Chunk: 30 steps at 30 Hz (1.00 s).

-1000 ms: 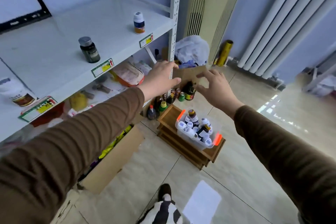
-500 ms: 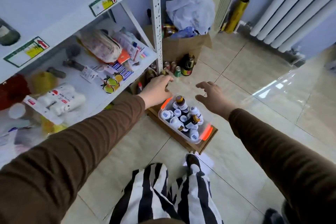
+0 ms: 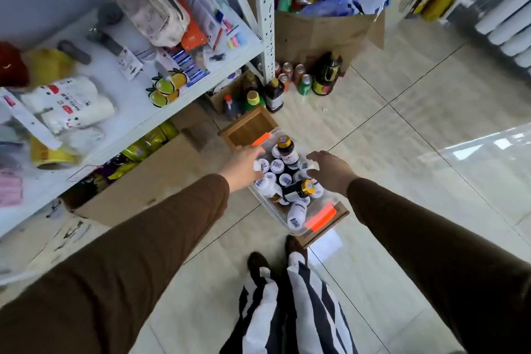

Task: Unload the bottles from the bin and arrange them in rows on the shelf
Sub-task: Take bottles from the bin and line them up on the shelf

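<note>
A clear plastic bin (image 3: 321, 220) with orange latches sits on a low wooden stand on the floor, filled with several white and dark bottles (image 3: 283, 169). My left hand (image 3: 244, 165) is over the bin's left side, fingers touching a white bottle (image 3: 263, 165). My right hand (image 3: 330, 171) hovers over the bin's right side with fingers spread and nothing in it. The white metal shelf (image 3: 138, 112) stands to the left; only its cluttered lower level shows.
A shelf post (image 3: 265, 23) rises just beyond the bin. Dark bottles and cans (image 3: 301, 80) stand on the floor by a cardboard box (image 3: 321, 34). Another cardboard box (image 3: 149, 181) lies under the shelf. My striped trousers and shoes (image 3: 287, 296) are near the bin.
Both hands have dropped from shelf height down to the bin, and my view has tilted downward. The left hand has come onto the bottles.
</note>
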Each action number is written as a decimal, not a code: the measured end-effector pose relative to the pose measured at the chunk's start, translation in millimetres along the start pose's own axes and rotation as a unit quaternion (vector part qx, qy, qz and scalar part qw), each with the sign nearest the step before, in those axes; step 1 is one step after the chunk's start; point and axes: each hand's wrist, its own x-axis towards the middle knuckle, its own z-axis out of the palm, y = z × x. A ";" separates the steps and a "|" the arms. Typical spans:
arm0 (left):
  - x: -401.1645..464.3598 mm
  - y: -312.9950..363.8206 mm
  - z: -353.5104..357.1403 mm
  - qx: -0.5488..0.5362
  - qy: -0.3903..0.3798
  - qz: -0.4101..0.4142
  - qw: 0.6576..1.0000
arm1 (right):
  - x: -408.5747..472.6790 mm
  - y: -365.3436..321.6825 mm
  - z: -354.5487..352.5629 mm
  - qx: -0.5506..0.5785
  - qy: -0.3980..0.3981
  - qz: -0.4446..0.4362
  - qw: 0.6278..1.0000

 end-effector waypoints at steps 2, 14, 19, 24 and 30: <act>7.7 -7.0 16.6 0.052 0.011 0.009 0.999 | 14.1 6.2 12.7 -0.013 -0.008 -0.006 1.000; 19.7 -36.4 50.9 0.070 0.073 -0.048 0.994 | 49.1 0.9 49.1 -0.177 -0.030 -0.022 0.984; 12.0 -39.2 44.5 0.027 0.082 -0.040 0.995 | 38.9 0.3 41.9 -0.200 -0.026 -0.033 0.979; -4.3 -34.5 14.4 -0.083 0.089 -0.047 0.992 | 16.1 -15.0 -5.8 -0.124 0.023 -0.055 0.990; -40.4 -19.3 -86.9 -0.184 0.132 -0.032 0.973 | -20.2 -85.8 -110.8 0.009 0.108 -0.149 0.983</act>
